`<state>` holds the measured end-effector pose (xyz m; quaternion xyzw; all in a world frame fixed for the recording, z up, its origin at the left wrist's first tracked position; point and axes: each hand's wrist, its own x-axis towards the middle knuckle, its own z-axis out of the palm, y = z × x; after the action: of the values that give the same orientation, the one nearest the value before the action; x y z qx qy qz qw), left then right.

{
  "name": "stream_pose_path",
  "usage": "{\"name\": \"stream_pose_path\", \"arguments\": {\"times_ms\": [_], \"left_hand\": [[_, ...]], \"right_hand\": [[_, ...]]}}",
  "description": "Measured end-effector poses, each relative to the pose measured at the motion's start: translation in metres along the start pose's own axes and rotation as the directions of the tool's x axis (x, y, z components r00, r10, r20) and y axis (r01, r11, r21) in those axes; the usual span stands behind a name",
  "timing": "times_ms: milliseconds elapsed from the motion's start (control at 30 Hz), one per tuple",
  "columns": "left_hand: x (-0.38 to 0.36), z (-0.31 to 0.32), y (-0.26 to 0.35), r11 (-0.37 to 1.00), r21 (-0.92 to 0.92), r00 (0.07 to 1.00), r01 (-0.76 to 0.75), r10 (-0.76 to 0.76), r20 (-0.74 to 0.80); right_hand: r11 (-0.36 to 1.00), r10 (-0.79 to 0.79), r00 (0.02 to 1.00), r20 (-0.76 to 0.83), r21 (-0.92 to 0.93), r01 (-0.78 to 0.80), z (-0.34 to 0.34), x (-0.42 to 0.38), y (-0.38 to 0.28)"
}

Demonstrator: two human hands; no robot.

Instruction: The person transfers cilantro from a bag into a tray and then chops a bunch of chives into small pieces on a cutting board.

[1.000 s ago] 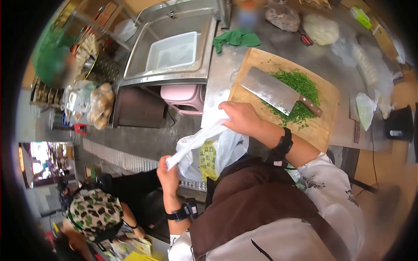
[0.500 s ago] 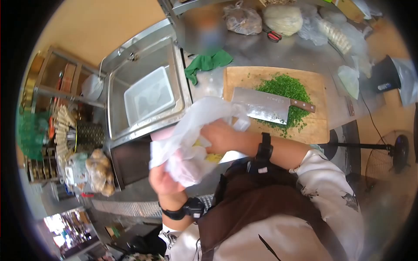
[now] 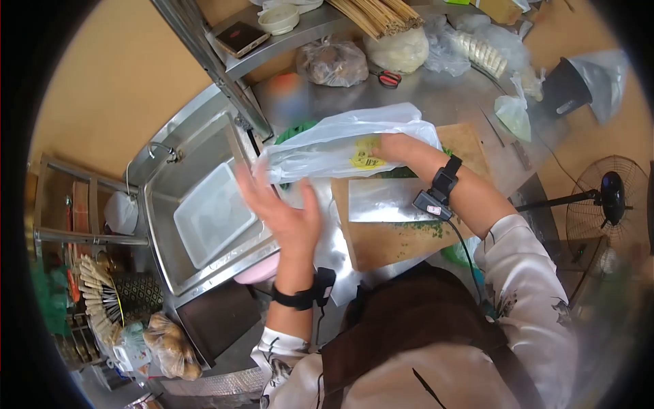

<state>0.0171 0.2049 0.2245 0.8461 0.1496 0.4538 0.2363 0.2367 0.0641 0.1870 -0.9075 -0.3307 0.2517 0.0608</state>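
Note:
A thin white plastic bag (image 3: 313, 153) with yellow print is stretched out sideways above the work surface. My right hand (image 3: 398, 148) grips it near the print, its fingertips hidden in the folds. At the bag's left end is my left hand (image 3: 283, 211), open with fingers spread and fingertips right at the plastic. Below the bag lies a wooden cutting board (image 3: 381, 252), partly covered by it. On the board rest a cleaver (image 3: 381, 201), its handle hidden by my right arm, and chopped green herbs (image 3: 426, 230).
To the left, a steel sink (image 3: 160, 225) holds a white plastic tub (image 3: 214, 221). Red-handled scissors (image 3: 389, 80) and filled bags (image 3: 334, 63) lie at the back, below a shelf with wooden skewers (image 3: 381, 17). A fan (image 3: 611, 198) stands at right.
The bag has gone from bunched up near my body to stretched out over the board. My left hand has opened, and both hands have moved forward. The view has shifted.

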Motion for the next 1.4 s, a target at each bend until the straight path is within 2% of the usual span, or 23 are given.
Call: {"name": "stream_pose_path", "arguments": {"times_ms": [33, 100, 200, 267, 367, 467, 500, 600, 633, 667, 733, 767, 867, 900, 967, 1000, 1033, 1067, 1167, 1200, 1267, 1333, 1400], "left_hand": [[0.004, 0.010, 0.008, 0.986, -0.053, 0.987, -0.157, 0.158, 0.012], [0.008, 0.047, 0.015, 0.934, -0.239, 0.894, -0.267, 0.332, 0.300], [0.001, 0.111, -0.012, 0.977, 0.009, 0.828, -0.213, 0.175, 0.533], [0.002, 0.144, -0.035, 0.961, 0.212, 0.761, -0.176, -0.003, 0.648], [0.025, 0.169, -0.038, 0.875, 0.463, 0.526, -0.141, -0.330, 0.784], [0.015, 0.191, -0.062, 0.879, 0.361, 0.630, -0.312, -0.093, 0.771], [0.017, 0.199, -0.062, 0.849, 0.417, 0.607, -0.325, -0.151, 0.781], [0.027, 0.220, -0.058, 0.796, 0.490, 0.534, -0.356, -0.257, 0.806], [0.034, 0.222, -0.054, 0.815, 0.462, 0.507, -0.348, -0.251, 0.825], [0.038, 0.224, -0.050, 0.834, 0.437, 0.480, -0.338, -0.247, 0.842], [0.045, 0.236, -0.046, 0.894, 0.388, 0.374, -0.223, -0.289, 0.881], [0.052, 0.240, -0.046, 0.915, 0.366, 0.377, -0.169, -0.283, 0.882], [0.069, 0.250, -0.045, 0.964, 0.264, 0.485, -0.027, -0.218, 0.847], [0.055, 0.263, -0.072, 0.988, 0.154, 0.627, -0.026, -0.104, 0.772], [0.060, 0.278, -0.072, 0.958, 0.059, 0.709, 0.280, -0.248, 0.660], [0.061, 0.284, -0.071, 0.909, -0.006, 0.728, 0.417, -0.330, 0.600], [0.054, 0.293, -0.075, 0.907, 0.026, 0.760, 0.421, -0.369, 0.535], [0.048, 0.296, -0.077, 0.924, 0.125, 0.738, 0.361, -0.365, 0.568], [0.041, 0.299, -0.072, 0.937, 0.335, 0.711, 0.097, -0.301, 0.636], [0.036, 0.295, -0.065, 0.932, 0.363, 0.724, -0.010, -0.243, 0.646], [0.028, 0.289, -0.051, 0.902, 0.392, 0.697, -0.178, -0.166, 0.698], [0.033, 0.281, -0.033, 0.869, 0.393, 0.636, -0.299, -0.126, 0.761], [0.037, 0.264, -0.016, 0.914, 0.295, 0.661, -0.280, -0.040, 0.749]], "right_hand": [[1.000, 0.004, 1.000, 0.005, 0.010, -0.004, -0.001, 0.005, 0.002], [1.000, 0.006, 1.000, 0.018, 0.026, -0.007, 0.001, 0.016, 0.010], [0.973, -0.221, 0.971, 0.086, -0.053, 0.226, 0.006, 0.027, 0.025], [0.937, -0.350, 0.930, 0.115, 0.026, 0.350, 0.002, 0.021, 0.033], [0.860, -0.504, 0.862, 0.052, 0.129, 0.494, 0.006, 0.027, 0.061], [0.747, -0.637, 0.770, -0.031, 0.217, 0.628, 0.018, 0.053, 0.110], [0.701, -0.677, 0.733, -0.058, 0.249, 0.668, 0.020, 0.064, 0.124], [0.864, -0.416, 0.898, -0.146, 0.245, 0.440, -0.032, 0.068, 0.131], [0.777, -0.286, 0.953, -0.096, 0.559, 0.289, -0.034, 0.090, 0.143], [0.589, -0.175, 0.985, 0.001, 0.802, 0.104, -0.032, 0.110, 0.153], [0.475, -0.040, 0.998, 0.040, 0.880, -0.016, -0.028, 0.131, 0.160], [0.410, 0.022, 0.998, 0.065, 0.910, -0.069, -0.025, 0.141, 0.162], [0.744, -0.212, 0.977, 0.000, 0.648, 0.162, -0.018, 0.144, 0.153], [0.784, -0.294, 0.947, -0.130, 0.534, 0.317, -0.012, 0.131, 0.147], [0.790, -0.485, 0.805, -0.343, 0.224, 0.571, -0.005, 0.101, 0.134], [0.825, -0.528, 0.819, -0.225, 0.091, 0.557, -0.003, 0.098, 0.134], [0.836, -0.549, 0.829, -0.104, -0.046, 0.547, -0.002, 0.096, 0.134], [0.820, -0.548, 0.836, 0.019, -0.185, 0.542, 0.000, 0.094, 0.135], [0.849, -0.512, 0.857, -0.059, -0.188, 0.494, 0.026, 0.097, 0.157], [0.828, -0.560, 0.804, -0.200, -0.161, 0.537, 0.023, 0.093, 0.154], [0.781, -0.589, 0.658, -0.469, -0.119, 0.614, 0.020, 0.079, 0.150], [0.756, -0.577, 0.673, -0.463, 0.011, 0.655, -0.002, 0.052, 0.136], [0.752, -0.554, 0.699, -0.452, 0.089, 0.654, -0.025, 0.017, 0.131]]}}
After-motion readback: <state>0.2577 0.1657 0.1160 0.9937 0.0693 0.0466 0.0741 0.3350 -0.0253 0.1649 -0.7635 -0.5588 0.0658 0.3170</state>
